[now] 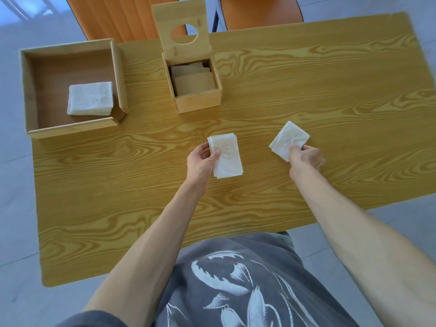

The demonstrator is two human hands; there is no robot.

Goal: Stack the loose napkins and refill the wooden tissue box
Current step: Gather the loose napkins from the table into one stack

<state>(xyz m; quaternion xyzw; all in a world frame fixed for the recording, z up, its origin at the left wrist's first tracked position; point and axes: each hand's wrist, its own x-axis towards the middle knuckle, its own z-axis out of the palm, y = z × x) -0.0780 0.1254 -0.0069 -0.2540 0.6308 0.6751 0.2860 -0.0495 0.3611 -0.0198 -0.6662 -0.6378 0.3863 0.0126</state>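
My left hand (202,161) grips a small stack of white napkins (227,159) at its left edge, thumb on top, over the middle of the table. To the right, my right hand (305,156) pinches the near corner of a single folded white napkin (287,139) that sits turned like a diamond. The wooden tissue box (197,100) stands behind them with its hinged lid (181,22) raised, a round hole in the lid. Inside it I see brown folded sheets (193,79). Another pile of white napkins (90,98) lies in the wooden tray (70,131) at the far left.
The wood-grain table (306,79) has its near edge right in front of my body. Two orange chairs (122,17) stand behind the far edge. Grey tiled floor surrounds the table.
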